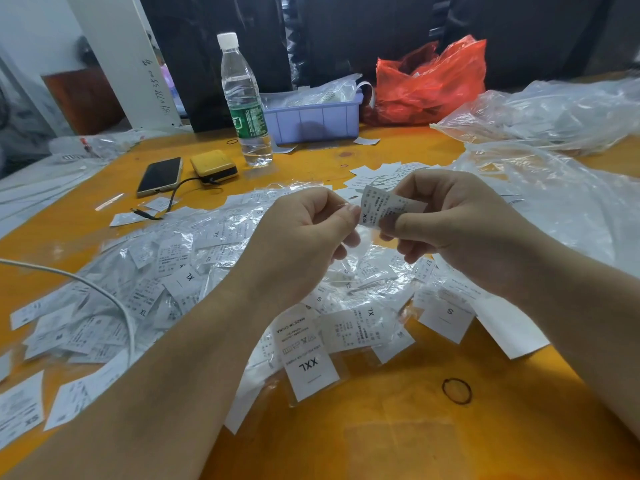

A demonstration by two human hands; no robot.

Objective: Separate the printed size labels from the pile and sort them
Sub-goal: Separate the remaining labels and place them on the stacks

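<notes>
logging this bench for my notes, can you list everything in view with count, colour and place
held label: one, white, marked XS, pinched between both hands above the pile
label pile: many, white, mixed with clear wrap across the table centre and left
XXL label: one, white, near edge of pile
table: one, orange
water bottle: one, clear, green wrapper, back centre
tray: one, lilac, behind bottle
red bag: one, back right
clear bags: several, right side
phone: one, dark, back left
yellow power bank: one, beside phone
rubber band: one, dark, near right
left hand: fingers curled, pinching label
right hand: fingers pinching label
</notes>
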